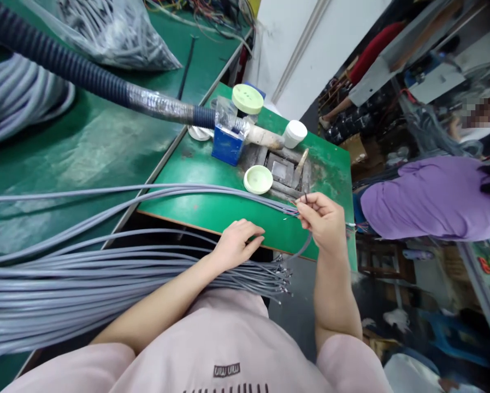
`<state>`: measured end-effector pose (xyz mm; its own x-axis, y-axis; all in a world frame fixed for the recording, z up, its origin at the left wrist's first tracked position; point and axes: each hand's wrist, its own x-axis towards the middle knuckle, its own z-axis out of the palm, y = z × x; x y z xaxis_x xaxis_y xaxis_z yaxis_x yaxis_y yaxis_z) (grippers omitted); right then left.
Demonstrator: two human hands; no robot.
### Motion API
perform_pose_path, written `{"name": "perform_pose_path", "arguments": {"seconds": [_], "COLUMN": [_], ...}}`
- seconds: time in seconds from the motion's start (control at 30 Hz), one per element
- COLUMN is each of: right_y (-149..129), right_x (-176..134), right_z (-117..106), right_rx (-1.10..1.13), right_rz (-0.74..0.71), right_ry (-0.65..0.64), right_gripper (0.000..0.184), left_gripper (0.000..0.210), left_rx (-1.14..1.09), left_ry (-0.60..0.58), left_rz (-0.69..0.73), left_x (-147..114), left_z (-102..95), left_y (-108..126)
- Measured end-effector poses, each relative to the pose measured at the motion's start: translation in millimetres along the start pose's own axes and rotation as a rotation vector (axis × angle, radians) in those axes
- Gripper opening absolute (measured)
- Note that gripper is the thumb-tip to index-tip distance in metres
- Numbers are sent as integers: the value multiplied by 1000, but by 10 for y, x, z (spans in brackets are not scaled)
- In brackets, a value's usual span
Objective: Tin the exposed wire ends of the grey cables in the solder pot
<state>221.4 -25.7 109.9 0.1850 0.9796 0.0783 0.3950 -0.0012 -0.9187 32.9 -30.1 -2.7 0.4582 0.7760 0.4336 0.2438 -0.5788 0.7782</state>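
My right hand [322, 218] is pinched on thin stripped wires at the end of a grey cable, just in front of the solder pot [283, 170]. Several grey cables [212, 189] run from the left across the green board to that hand, their thin coloured wires showing at the tips. My left hand [240, 244] hovers by the board's front edge, fingers stretched out and thumb apart, with nothing visible in it. Below its wrist lies a large bundle of grey cables [146, 278], with stripped ends pointing right. A shallow pale-green dish [258, 179] sits left of the pot.
A ribbed black hose [93, 76] reaches over to a blue box [227, 145]. A green-lidded jar [248, 99] and white tub [295, 134] stand behind. Coiled grey cable [23, 93] and a bagged bundle [117, 33] lie left. A person in purple [433, 196] is at right.
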Motion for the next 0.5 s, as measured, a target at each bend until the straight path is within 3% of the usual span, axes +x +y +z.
{"name": "perform_pose_path", "arguments": {"seconds": [0.2, 0.5], "right_y": [30, 19], "right_x": [-317, -499], "right_z": [112, 170], "right_rx": [208, 237], "right_rz": [57, 38], "right_ry": [15, -16], "right_gripper": [25, 30], "left_gripper": [12, 12], "left_rx": [-4, -1], "left_ry": [-20, -18], "left_rz": [-6, -8], "left_x": [-13, -17], "left_z": [0, -3], "left_y": [-7, 2]}}
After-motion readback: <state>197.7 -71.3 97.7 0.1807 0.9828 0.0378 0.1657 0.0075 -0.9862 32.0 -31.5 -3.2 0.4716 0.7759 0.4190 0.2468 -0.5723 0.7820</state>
